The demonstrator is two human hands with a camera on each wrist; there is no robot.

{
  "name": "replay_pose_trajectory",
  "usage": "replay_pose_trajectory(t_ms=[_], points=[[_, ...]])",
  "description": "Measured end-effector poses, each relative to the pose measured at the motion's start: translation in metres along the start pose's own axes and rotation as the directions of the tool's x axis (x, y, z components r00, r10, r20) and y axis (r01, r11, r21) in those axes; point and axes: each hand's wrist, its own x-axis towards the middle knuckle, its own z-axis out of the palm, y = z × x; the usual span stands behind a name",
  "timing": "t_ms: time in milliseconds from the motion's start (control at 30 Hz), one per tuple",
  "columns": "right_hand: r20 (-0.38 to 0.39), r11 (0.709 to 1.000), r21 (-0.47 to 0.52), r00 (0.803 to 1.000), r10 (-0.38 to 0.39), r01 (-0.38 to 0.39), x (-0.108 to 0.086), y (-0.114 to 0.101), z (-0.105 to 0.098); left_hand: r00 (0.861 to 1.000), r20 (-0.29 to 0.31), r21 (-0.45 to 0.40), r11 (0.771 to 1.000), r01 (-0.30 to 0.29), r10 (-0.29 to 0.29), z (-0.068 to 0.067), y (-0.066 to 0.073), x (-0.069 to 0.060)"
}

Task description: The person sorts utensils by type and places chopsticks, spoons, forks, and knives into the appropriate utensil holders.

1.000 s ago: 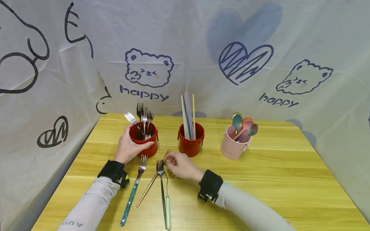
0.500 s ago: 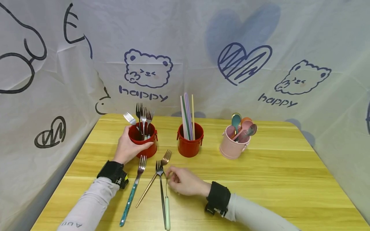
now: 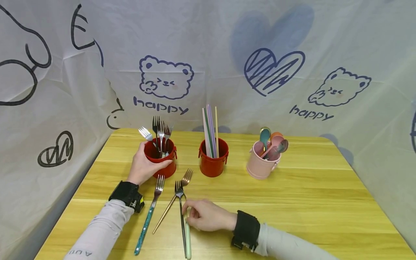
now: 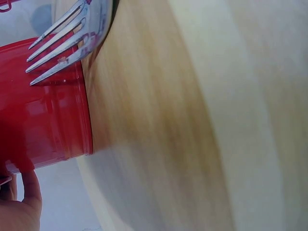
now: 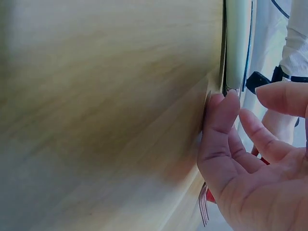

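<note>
My left hand (image 3: 144, 166) holds the left red bucket (image 3: 167, 169) round its side, thumb across the front. Several forks (image 3: 161, 131) stand in that bucket, tines up. My right hand (image 3: 206, 215) is low over the table at a fork with a light green handle (image 3: 188, 238). In the right wrist view, my right fingertips are at the top of the green handle (image 5: 236, 43), the thumb apart from them. A black fork (image 3: 181, 213) lies beside it, across a gold fork (image 3: 169, 209). Further left lies a fork with a teal handle (image 3: 144, 231).
A second red bucket (image 3: 212, 166) with several chopstick-like sticks (image 3: 208, 133) stands at the middle back. To its right is a pink bucket (image 3: 261, 168) holding several spoons (image 3: 276, 141). A white cloth with drawings (image 3: 221, 43) hangs behind the wooden table (image 3: 308, 202).
My right hand has come away from the gold fork's head and moved towards me, down to the green handle. My left hand stays on the red bucket.
</note>
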Motion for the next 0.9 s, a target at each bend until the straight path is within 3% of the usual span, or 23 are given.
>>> replay_pose_trajectory(t_ms=[367,900], points=[[0.023,0.995,-0.095,1.000,-0.008,0.010,0.0034,-0.0044,0.0018,1.000,0.005,-0.002,1.000,0.007,-0.007,-0.0010,0.0017,0.0000],[-0.016,0.986,-0.165,1.000,-0.016,0.013,0.0062,-0.0032,0.0026,1.000,0.004,0.002,1.000,0.009,-0.009,-0.0012,0.0022,-0.0006]])
